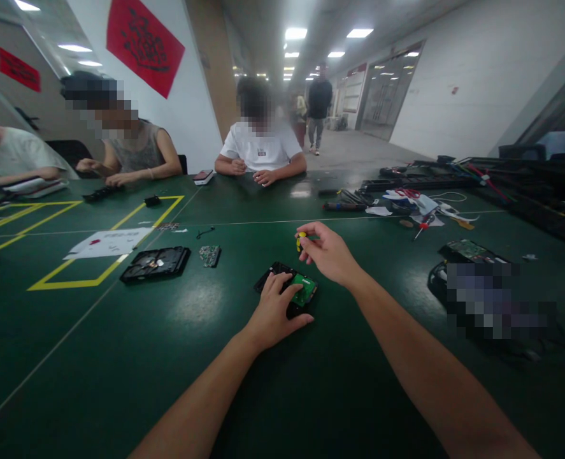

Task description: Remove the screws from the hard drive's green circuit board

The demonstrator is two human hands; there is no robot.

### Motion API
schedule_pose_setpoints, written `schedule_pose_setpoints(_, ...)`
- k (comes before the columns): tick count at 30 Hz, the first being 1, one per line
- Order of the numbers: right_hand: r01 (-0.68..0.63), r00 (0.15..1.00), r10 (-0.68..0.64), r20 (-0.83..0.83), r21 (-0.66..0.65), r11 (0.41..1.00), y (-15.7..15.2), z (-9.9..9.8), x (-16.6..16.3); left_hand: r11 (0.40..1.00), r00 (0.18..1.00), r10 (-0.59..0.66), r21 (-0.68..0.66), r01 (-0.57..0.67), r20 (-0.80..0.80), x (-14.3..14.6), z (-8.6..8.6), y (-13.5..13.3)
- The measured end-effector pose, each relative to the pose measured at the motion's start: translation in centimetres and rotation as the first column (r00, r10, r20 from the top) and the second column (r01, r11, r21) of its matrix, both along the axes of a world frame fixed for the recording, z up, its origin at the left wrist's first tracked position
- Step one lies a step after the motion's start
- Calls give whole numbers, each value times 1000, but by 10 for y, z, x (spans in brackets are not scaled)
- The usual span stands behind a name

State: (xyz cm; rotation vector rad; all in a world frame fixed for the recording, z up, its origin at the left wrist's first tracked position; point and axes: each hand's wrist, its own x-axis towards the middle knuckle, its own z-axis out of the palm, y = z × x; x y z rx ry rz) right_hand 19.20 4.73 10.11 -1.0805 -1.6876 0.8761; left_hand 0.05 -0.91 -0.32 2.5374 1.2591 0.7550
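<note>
My left hand [275, 312], spread flat, pins black green-boarded hard drive [305, 290] mid-frame — right hand [328, 255] pinches small yellow-handled screwdriver [300, 242]; keep it vertical.

Dark green table [120, 357] fills near ground; thin pale seam lines, glare patches. Yellow tape rectangle [62, 280] marked on left side. White wall [191, 121] far left with red paper hanging [144, 43], black characters; smaller red sign [18, 69] further left. Wood-toned pillar [214, 76] beside wall. Corridor far centre, grey floor [353, 150], lit ceiling panels [295, 33] in row. Pale wall [464, 83] right, glass doors [390, 89] far along it.
</note>
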Motion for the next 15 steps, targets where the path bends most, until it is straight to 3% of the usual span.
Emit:
schedule_pose_setpoints(7,-33,983,18,183,81,996,-4,5,1,1000,1000,-1,19,1,14,2,-1,1)
schedule_pose_setpoints(15,36,974,-63,216,129,991,0,1,4,1000,1000,7,18,-7,3,2,1,0)
